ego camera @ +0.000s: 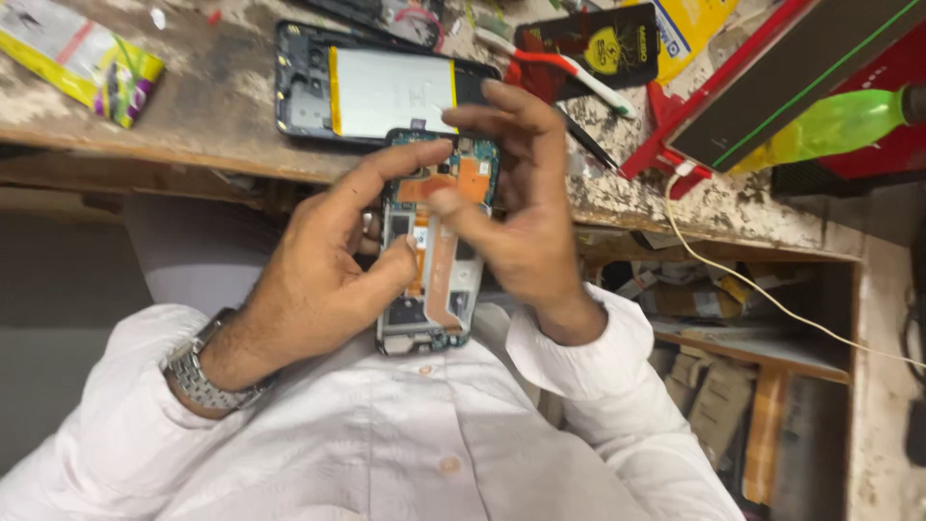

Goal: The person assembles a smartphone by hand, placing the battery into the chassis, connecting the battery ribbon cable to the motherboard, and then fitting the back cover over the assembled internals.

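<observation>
White shirt sleeves point(338, 453) frame both hands curled around an opened phone point(432, 280) held over the lap below the bench edge: left hand point(318, 280), wristwatch on, grips its side, right hand point(516, 207) pinches its top with fingertips.

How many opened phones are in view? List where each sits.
2. The opened phone with orange flex cables is held between both hands; the black phone back with a white battery lies on the worn wooden bench. Others may be hidden.
</observation>
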